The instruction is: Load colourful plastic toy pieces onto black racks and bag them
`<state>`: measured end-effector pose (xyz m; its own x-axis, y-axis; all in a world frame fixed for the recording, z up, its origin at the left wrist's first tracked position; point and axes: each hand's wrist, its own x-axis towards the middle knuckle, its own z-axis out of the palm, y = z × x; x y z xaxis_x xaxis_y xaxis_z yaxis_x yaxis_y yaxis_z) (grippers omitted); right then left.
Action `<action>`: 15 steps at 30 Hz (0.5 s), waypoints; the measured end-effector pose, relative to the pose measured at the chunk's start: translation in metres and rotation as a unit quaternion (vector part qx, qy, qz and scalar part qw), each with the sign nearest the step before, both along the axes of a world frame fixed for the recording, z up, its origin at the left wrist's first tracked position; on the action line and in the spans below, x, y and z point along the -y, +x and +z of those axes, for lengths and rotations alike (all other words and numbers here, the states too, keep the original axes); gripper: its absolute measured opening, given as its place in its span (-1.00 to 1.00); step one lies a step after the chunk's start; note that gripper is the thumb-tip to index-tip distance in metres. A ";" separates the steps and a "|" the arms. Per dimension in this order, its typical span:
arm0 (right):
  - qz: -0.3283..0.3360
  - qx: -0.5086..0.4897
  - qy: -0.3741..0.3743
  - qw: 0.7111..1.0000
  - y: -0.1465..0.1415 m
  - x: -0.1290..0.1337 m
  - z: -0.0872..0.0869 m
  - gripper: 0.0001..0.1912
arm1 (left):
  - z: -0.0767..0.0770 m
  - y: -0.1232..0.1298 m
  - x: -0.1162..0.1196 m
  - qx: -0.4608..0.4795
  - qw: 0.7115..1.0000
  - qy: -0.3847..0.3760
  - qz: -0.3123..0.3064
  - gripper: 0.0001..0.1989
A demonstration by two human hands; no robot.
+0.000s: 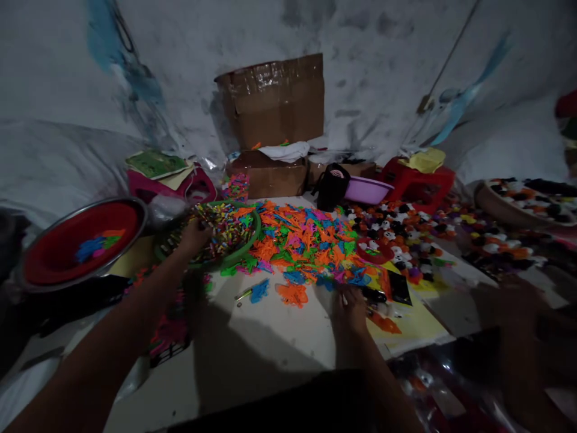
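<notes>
Set apart on worktop [311, 322]: blue piece [259, 291], orange pieces [293, 294]; remaining: plastic heap [302, 231], filled green basket [235, 257]; left hand [195, 236] at basket, right hand [354, 305] near heap, grips indiscernible.

No legible txt, brands, nos. or signs; any print on green packet [155, 163] or cardboard box [282, 108] too dim/blurry.

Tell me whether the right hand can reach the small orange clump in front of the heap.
Probably yes: the right hand is close to the orange clump, and only tabletop shows directly between them.
</notes>
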<state>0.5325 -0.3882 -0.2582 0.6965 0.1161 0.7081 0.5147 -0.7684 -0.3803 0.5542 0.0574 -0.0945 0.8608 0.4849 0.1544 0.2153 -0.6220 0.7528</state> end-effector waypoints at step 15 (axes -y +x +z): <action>0.264 -0.507 0.572 0.588 -0.121 -0.194 0.024 -0.37 | -0.099 -0.157 0.150 -0.013 0.780 -0.615 -0.113 -0.76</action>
<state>0.4112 -0.1937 -0.2346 0.9085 0.3581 -0.2154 -0.3712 0.4548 -0.8096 0.3975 -0.0922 -0.1932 0.9408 0.0879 -0.3273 0.2303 0.5429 0.8076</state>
